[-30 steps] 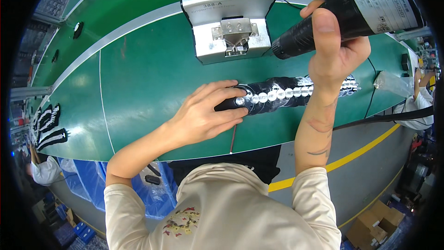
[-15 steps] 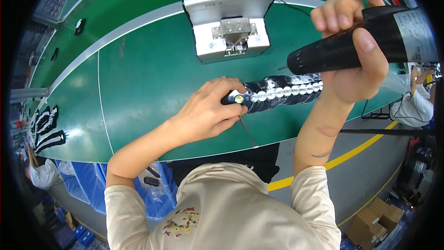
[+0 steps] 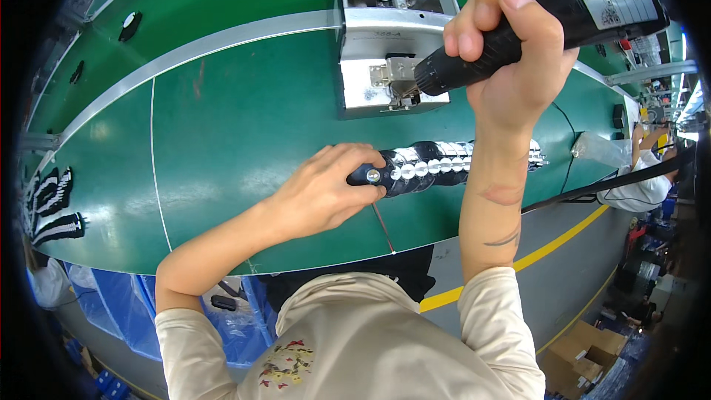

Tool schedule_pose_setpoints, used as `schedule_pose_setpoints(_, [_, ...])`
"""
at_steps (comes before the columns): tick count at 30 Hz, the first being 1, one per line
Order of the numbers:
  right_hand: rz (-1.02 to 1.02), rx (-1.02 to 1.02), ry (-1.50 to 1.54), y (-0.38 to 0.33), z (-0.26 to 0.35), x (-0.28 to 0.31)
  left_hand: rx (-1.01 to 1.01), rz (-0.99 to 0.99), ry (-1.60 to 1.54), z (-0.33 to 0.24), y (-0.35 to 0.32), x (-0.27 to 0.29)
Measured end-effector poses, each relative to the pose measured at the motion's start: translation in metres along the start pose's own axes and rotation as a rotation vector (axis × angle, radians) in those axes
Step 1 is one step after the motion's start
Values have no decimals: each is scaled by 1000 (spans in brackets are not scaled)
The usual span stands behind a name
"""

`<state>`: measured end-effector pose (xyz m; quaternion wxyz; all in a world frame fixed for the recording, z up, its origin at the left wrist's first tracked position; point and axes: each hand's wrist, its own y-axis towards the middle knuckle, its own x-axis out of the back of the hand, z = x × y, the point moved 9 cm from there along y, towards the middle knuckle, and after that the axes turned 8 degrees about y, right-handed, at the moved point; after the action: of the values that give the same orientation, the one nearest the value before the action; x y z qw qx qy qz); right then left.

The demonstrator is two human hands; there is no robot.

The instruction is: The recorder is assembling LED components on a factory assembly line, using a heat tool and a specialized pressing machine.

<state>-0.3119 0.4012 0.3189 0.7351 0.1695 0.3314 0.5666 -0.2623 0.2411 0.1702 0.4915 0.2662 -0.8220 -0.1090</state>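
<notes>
My right hand (image 3: 522,52) is wrapped round a black electric screwdriver (image 3: 566,7), held tilted with its nose down to the left. Its tip meets the front outlet of a silver box-shaped screw feeder (image 3: 359,89); the exact contact is too small to make out. With my left hand (image 3: 318,189), I grip the left end of a row of black housings (image 3: 437,167) with round clear lenses, lying on the green bench. Thumb and fingers pinch the end housing (image 3: 372,175), which shows a yellowish round centre. My right forearm hides part of the row.
A thin reddish rod (image 3: 384,230) lies below the row. Black-and-white strips (image 3: 59,228) are at the far left. Beyond a metal rail (image 3: 222,38), a black part (image 3: 129,26) rests on green. A clear plastic bag (image 3: 596,148) and a co-worker (image 3: 641,189) are at the right.
The screwdriver in my right hand has moved from above the row to the screw feeder's front outlet. My left hand stays on the end housing, while the whole view has shifted slightly.
</notes>
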Motion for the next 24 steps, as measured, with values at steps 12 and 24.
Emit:
schedule_pose_setpoints(12, [28,-103,-56,-15,-16,-3,0,-63,-20,6,-5,1])
schedule_pose_setpoints(24, [29,-169,28,-79,-4,-13,5,-37,-29,7,-6,2])
